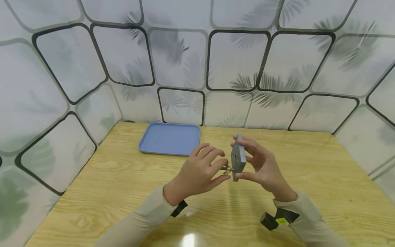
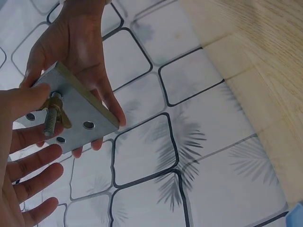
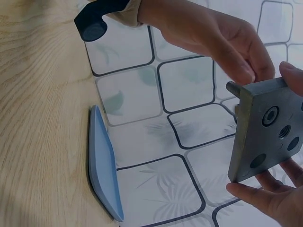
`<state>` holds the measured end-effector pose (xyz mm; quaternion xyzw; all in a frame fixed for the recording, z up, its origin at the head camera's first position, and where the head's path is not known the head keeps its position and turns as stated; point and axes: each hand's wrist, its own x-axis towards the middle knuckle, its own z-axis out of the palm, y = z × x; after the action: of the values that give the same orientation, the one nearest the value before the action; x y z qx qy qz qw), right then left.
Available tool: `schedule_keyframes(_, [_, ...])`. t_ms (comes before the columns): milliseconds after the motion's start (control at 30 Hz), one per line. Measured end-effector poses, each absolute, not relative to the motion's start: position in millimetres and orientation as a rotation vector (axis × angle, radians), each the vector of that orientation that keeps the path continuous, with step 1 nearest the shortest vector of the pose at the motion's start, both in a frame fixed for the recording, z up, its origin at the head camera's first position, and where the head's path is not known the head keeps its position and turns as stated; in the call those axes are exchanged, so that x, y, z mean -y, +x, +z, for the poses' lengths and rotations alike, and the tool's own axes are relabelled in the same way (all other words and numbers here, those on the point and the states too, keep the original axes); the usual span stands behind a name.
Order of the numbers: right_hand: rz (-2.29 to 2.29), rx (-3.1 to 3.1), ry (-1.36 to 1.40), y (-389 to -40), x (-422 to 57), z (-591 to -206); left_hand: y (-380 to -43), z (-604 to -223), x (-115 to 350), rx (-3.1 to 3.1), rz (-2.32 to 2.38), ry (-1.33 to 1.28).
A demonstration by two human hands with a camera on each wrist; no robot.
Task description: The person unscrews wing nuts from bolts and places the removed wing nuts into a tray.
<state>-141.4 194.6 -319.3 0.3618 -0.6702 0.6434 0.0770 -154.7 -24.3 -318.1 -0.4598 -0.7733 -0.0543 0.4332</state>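
Note:
My right hand (image 1: 266, 168) holds a thick grey metal plate (image 1: 239, 157) on edge above the table, fingers and thumb at its edges. Several round holes pierce the plate (image 3: 270, 137). From the face toward my left hand sticks out a threaded bolt (image 2: 49, 124), with a brass-coloured wing nut (image 2: 65, 119) on it close to that face. My left hand (image 1: 200, 168) pinches the wing nut between thumb and index finger, its other fingers spread apart. A round socket head (image 3: 270, 116) shows on the plate's opposite face in the right wrist view.
A blue tray (image 1: 169, 139) lies at the back left of the wooden table (image 1: 117, 178). Behind the table hangs a patterned curtain (image 1: 182, 58). Each wrist carries a black device, one seen below the right sleeve (image 1: 303, 209).

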Motion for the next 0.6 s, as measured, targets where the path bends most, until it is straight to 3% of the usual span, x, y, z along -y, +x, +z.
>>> schedule_keyframes(333, [1.952,2.055,1.041,-135.6,-198.0,-319.3,-147.7,-316.7,20.8,1.929,-0.187,-1.057])
schedule_keyframes(600, [1.952,2.031,1.059,-131.8,-205.5,-320.9,-137.1,-314.2,15.6,1.941,-0.180,-1.193])
